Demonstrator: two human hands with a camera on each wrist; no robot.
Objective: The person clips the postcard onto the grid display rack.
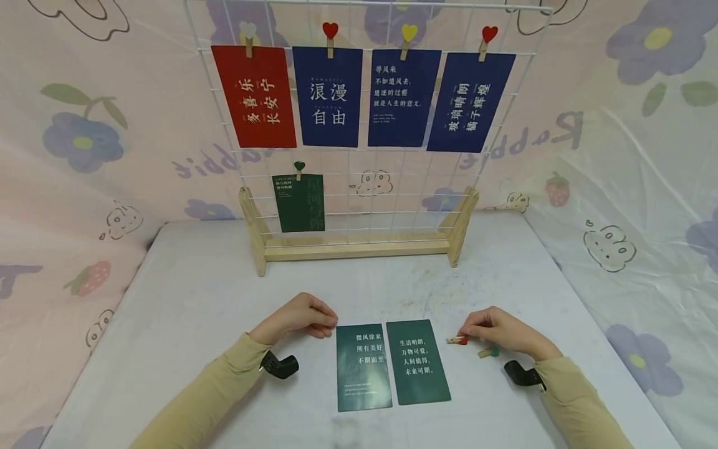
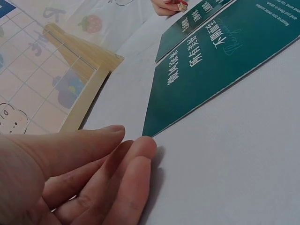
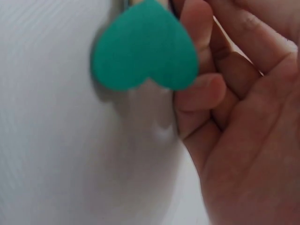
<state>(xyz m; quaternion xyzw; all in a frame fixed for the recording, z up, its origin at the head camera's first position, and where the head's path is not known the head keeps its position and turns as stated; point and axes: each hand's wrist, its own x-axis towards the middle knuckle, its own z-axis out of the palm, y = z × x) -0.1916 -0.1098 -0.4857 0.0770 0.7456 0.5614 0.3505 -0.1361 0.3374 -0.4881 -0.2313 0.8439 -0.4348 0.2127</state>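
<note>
Two green cards with white writing lie side by side on the white table, a left card (image 1: 363, 374) and a right card (image 1: 417, 368). My left hand (image 1: 303, 317) is at the top left corner of the left card; in the left wrist view its fingertips (image 2: 147, 146) meet or nearly meet that corner, thumb apart. To the right of the cards, my right hand (image 1: 499, 330) pinches a small wooden clothespin with a red heart (image 1: 462, 340). A clothespin with a green heart (image 1: 493, 352) lies beneath that hand, its heart (image 3: 145, 47) large in the right wrist view.
Behind the cards stands a white wire grid (image 1: 387, 212) on a wooden stand (image 1: 359, 251). Heart clothespins hold a red card (image 1: 258, 128), several blue cards (image 1: 328, 65) and a smaller-looking green card (image 1: 297, 212) on it. Patterned cloth (image 1: 634, 156) hangs around the table.
</note>
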